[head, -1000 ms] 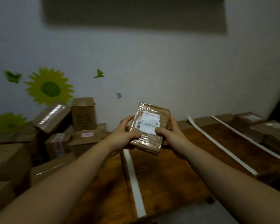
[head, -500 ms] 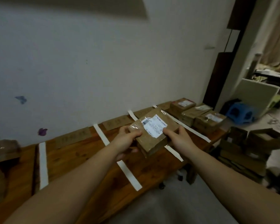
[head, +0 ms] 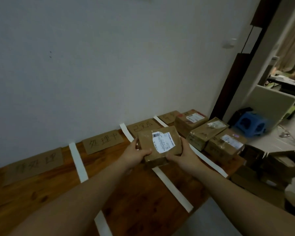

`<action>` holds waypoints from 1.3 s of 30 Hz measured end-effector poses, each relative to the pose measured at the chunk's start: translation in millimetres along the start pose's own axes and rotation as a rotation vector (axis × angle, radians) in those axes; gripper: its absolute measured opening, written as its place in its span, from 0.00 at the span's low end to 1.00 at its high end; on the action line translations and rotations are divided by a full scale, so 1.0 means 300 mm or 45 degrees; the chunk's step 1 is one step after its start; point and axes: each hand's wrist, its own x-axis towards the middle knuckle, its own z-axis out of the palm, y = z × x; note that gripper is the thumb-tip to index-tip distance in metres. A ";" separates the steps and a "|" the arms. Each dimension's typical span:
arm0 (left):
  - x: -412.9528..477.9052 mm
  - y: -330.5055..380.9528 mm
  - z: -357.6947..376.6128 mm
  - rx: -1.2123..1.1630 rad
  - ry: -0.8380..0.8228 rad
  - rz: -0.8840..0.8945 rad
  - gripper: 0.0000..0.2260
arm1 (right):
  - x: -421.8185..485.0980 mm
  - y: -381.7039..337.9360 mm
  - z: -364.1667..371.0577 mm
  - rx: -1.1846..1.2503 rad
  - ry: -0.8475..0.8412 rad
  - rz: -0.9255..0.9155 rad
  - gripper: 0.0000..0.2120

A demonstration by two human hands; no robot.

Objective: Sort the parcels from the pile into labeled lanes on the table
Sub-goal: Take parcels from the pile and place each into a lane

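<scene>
- Brown cardboard parcel (head: 158, 143) with a white shipping label was in both my hands, held off the dark wooden table (head: 140, 206) with the label facing up.
- My left hand (head: 134, 155) clamped its near-left corner, thumb on top. The fingers went round the side, but I couldn't tell how far under.
- My right hand (head: 184, 155) did the same on the right edge: thumb on the near face, fingers wrapped behind. Neither hand was spread; both pinched the box.
- The parcel hung above the lane between two white tape strips (head: 172, 188), in front of the third handwritten cardboard lane card (head: 144, 127). Its right side sat close to the strip (head: 206, 159) bordering the last lane.
- That last lane already held three taped cardboard boxes (head: 207, 132) in a row.
- My read of the step: confirm the label against a lane card, then place the parcel.
- To do it well:
  - pick the lane before lowering the parcel
  - lower it level, with both hands
  - land it fully inside the strips, not straddling the tape
  - leave the card uncovered and the label up
  - let the thumbs off last so it doesn't skid on the wood
- Risk: drifting right and nudging the nearest box (head: 226, 143).
</scene>
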 end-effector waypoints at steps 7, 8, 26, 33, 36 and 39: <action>0.291 -0.051 0.027 0.200 0.046 -0.064 0.33 | 0.304 0.088 -0.030 -0.209 -0.051 -0.004 0.33; 0.328 -0.060 0.035 0.212 0.064 -0.073 0.33 | 0.352 0.112 -0.041 -0.235 -0.074 -0.008 0.32; 0.780 -0.194 0.260 0.244 0.569 -0.298 0.31 | 1.002 0.539 -0.124 -0.193 -0.634 0.041 0.35; 0.826 -0.189 0.238 0.283 0.622 -0.317 0.31 | 1.060 0.550 -0.090 -0.132 -0.672 0.125 0.35; 0.841 -0.178 0.230 0.305 0.631 -0.327 0.31 | 1.086 0.554 -0.072 -0.144 -0.681 0.141 0.34; 0.848 -0.161 0.220 0.309 0.610 -0.346 0.30 | 1.107 0.545 -0.059 -0.184 -0.693 0.168 0.35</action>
